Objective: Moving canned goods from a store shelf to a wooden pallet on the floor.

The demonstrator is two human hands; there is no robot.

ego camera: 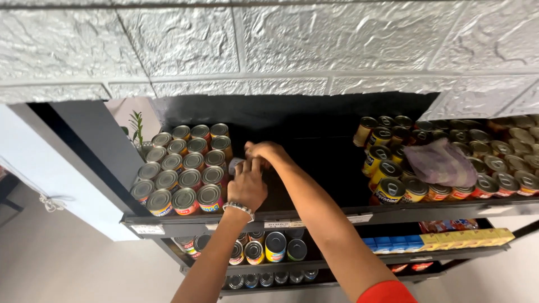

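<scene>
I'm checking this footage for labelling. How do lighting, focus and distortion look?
Head view: wide-angle lens bends the shelf edge and wall lines; even lighting, with deep shadow at the shelf's back; glare on can lids; the hands, left and right, are slightly soft.

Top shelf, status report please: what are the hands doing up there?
Left hand and right hand both on one can. Can beside packed can rows. Grip unclear. Nothing in the way.
</scene>
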